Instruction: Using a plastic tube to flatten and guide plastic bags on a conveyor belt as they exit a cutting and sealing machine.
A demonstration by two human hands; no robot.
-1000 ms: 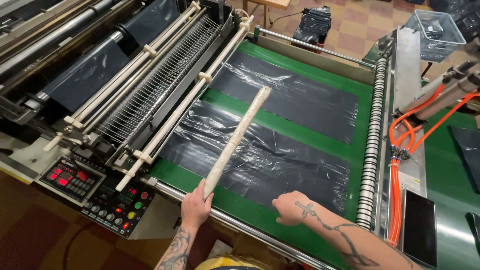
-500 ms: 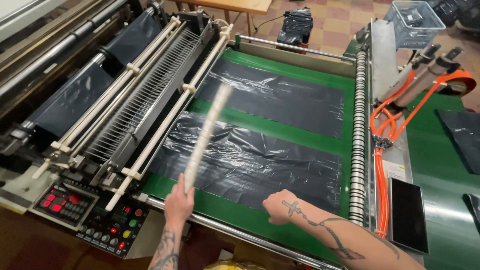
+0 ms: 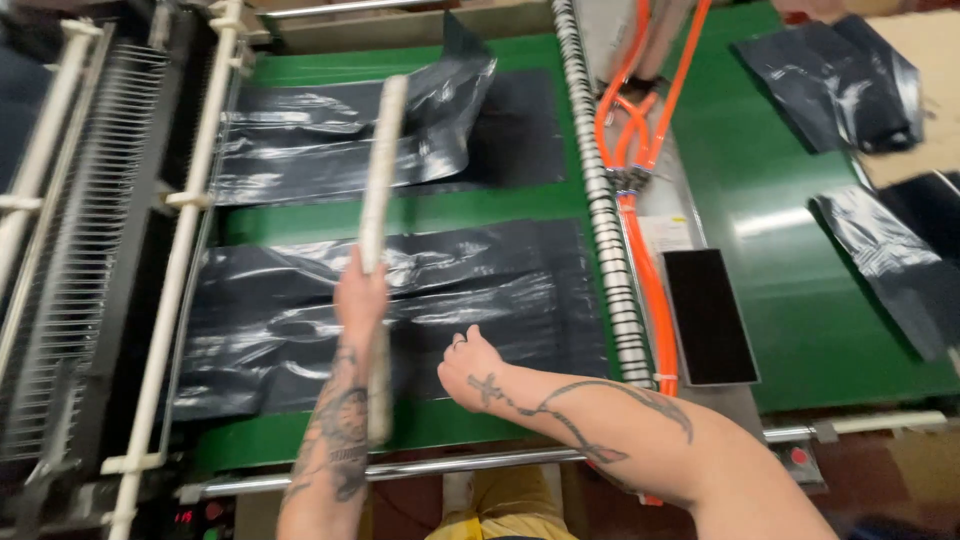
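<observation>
We see the left hand point(image 3: 360, 295) gripping a long pale stick point(image 3: 378, 190) upright over black plastic sheets point(image 3: 480, 290) lying on the green conveyor belt point(image 3: 460, 208). The right hand point(image 3: 468, 368) rests on the nearest sheet, fingers curled. Orange hoses point(image 3: 640, 230) run beside a ribbed roller point(image 3: 600, 210).

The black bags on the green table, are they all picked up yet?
Not yet. Two stacks of black plastic bags lie on the green table, the far stack with one corner lifted. The left hand holds a pale stick over them, and the right hand rests on the near stack. More bags already lie on the side surface to the right.
</observation>
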